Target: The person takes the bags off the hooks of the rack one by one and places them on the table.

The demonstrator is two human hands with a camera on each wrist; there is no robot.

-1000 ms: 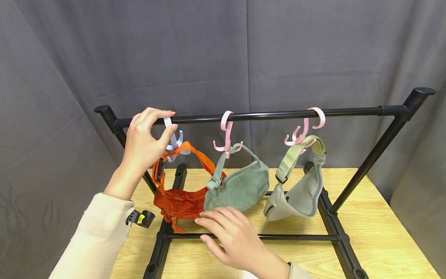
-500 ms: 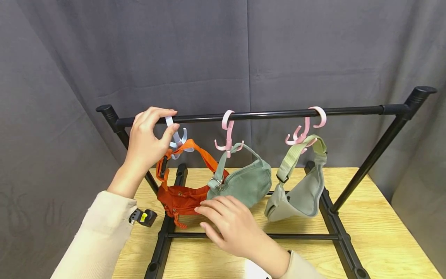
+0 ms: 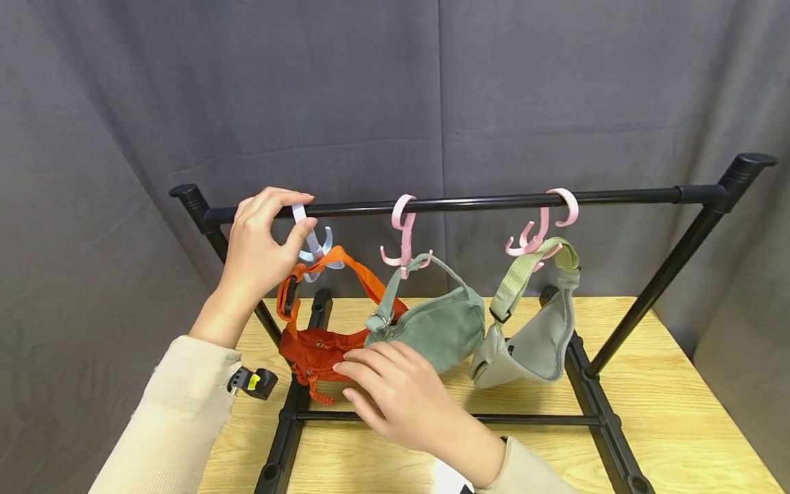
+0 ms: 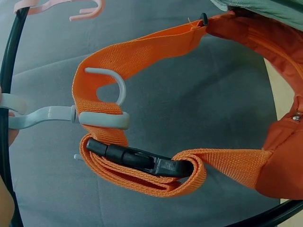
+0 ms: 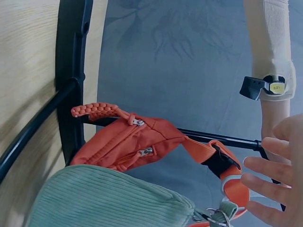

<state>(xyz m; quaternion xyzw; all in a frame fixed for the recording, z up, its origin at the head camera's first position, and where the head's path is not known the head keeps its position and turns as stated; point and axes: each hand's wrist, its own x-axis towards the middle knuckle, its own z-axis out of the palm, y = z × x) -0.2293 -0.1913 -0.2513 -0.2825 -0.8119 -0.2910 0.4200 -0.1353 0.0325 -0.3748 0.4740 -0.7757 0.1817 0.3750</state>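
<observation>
In the head view my left hand (image 3: 262, 247) grips the top of a pale blue multi-prong hook (image 3: 317, 250) at the left end of the black rail (image 3: 475, 204), thumb below and fingers over the rail. From that hook hangs an orange-red waist bag (image 3: 315, 351); the left wrist view shows its orange strap (image 4: 118, 61) looped on the prongs. My right hand (image 3: 407, 398) is held low with loosely bent fingers, in front of the waist bag and a green corduroy bag (image 3: 441, 326). It holds nothing; contact with the bags cannot be told.
A pink hook (image 3: 405, 240) carries the green bag. Another pink hook (image 3: 543, 230) at the right carries a grey-green bag (image 3: 533, 343). The black rack's feet (image 3: 607, 418) and lower crossbar (image 3: 531, 419) stand on a wooden table (image 3: 691, 405), with grey curtain (image 3: 555, 89) behind.
The orange-red waist bag and the lower part of its hook have swung slightly right and up. The green bag has shifted a little right. My right hand has risen slightly toward the left.
</observation>
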